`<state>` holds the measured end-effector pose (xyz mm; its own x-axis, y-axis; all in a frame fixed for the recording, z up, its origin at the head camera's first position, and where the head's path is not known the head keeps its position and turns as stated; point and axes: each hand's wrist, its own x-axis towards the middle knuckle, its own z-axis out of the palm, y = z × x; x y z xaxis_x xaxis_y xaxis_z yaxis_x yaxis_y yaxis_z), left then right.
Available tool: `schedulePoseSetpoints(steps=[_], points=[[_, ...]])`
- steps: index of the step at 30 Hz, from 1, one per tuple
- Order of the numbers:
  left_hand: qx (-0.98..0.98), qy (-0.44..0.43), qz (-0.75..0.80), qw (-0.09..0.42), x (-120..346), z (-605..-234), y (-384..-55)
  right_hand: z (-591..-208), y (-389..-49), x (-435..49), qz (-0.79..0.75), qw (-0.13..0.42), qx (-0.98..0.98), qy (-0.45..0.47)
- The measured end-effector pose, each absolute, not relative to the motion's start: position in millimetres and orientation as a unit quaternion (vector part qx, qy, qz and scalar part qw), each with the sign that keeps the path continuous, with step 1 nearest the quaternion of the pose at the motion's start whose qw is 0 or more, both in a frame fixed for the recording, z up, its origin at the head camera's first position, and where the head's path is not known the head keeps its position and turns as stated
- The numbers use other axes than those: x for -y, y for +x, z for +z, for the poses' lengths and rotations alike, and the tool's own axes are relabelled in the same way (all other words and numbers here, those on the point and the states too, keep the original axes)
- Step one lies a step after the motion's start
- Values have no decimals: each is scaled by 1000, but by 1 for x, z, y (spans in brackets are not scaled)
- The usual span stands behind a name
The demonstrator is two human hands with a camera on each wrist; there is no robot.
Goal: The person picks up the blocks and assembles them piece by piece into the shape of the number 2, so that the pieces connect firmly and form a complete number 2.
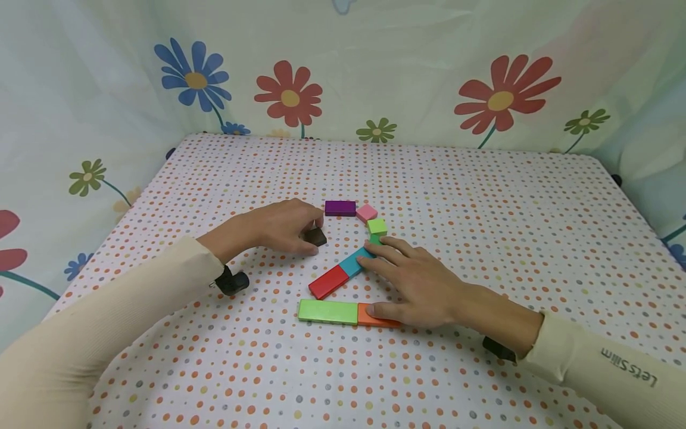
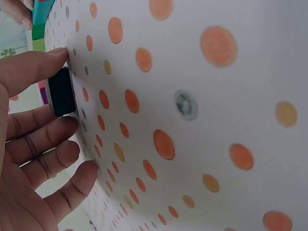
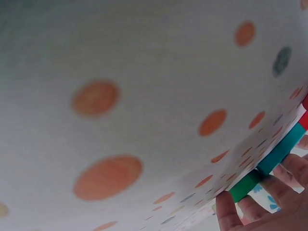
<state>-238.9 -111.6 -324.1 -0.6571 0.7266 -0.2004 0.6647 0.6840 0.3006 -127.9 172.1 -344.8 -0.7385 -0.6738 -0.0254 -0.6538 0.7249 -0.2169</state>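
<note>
My left hand (image 1: pixel 284 225) holds a small black block (image 1: pixel 317 237) between thumb and fingers. In the left wrist view the thumb is at one side of that block (image 2: pixel 61 94) and fingertips are at the other. My right hand (image 1: pixel 426 283) spreads over several blocks. Its fingertips rest at a blue block (image 1: pixel 351 264) and a green block (image 3: pixel 244 186), and its thumb lies on an orange block (image 1: pixel 379 322). A red block (image 1: pixel 328 282) sits end to end with the blue one. The orange block is partly covered by the hand and adjoins a long light green block (image 1: pixel 327 311).
Beyond the hands, a purple block (image 1: pixel 340 208), a pink block (image 1: pixel 367 213) and a small lime block (image 1: pixel 377 227) curve toward the green one. A dotted cloth (image 1: pixel 241 369) covers the table. A flowered curtain (image 1: pixel 407 71) hangs behind and at the sides.
</note>
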Motion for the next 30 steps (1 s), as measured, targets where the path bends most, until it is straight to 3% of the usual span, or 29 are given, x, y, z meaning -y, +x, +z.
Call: schedulePoseSetpoints(steps=[30], points=[[-906,385,107,140,112,-326,-249,-345,-128,-172,-98,52,-927,-359]])
